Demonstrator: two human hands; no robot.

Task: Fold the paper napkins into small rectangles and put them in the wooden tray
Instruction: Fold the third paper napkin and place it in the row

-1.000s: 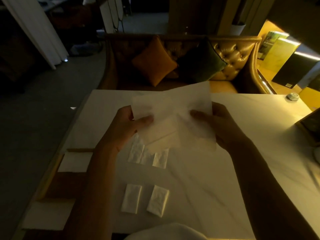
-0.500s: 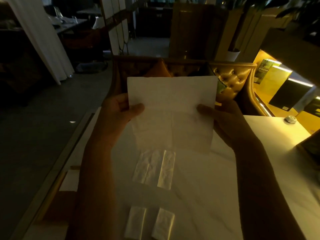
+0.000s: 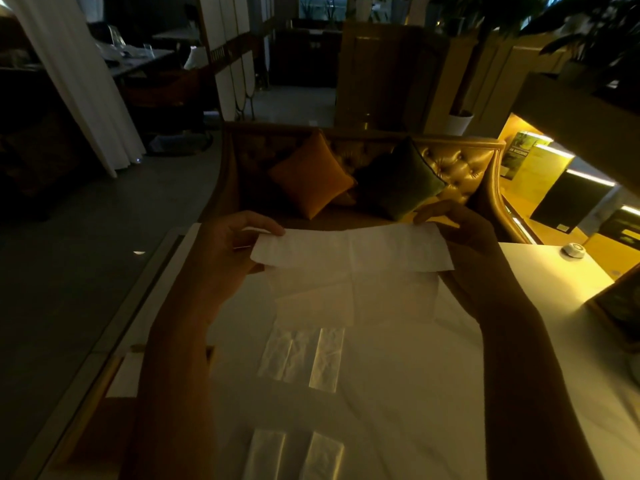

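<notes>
The person is making the first fold: the left hand [image 3: 235, 244] and right hand [image 3: 457, 233] are each pinching a top corner of the paper napkin [image 3: 353, 268], held above the white table [image 3: 398, 393] at 12 o'clock. Next, the edges likely need aligning and creasing. Folded napkins [image 3: 301, 355] are lying at 6 o'clock; the wooden tray [image 3: 104, 424] is sitting at 8 o'clock. A dim lounge sofa [image 3: 460, 168] is standing beyond.
</notes>
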